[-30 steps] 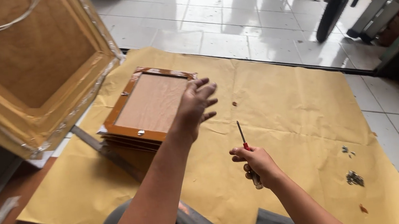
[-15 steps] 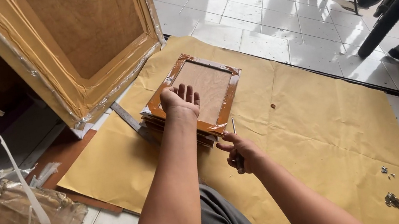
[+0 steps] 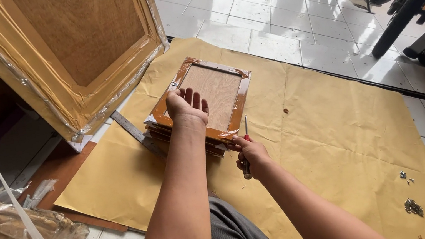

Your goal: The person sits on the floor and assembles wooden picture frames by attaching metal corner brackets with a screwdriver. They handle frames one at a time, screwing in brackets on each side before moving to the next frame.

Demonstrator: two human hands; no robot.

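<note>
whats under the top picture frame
More frames of the same kind, stacked on brown paper. Only their edges show; their backs are covered. The left hand rests on the top frame.

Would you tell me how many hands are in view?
2: the left hand rests flat on the top frame; the right hand grips a screwdriver at its near edge.

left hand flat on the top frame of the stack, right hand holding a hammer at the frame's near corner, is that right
Not quite. The head view shows the right hand holding a screwdriver, not a hammer, at the near corner. The left hand does lie flat on the top frame of the stack.
</note>
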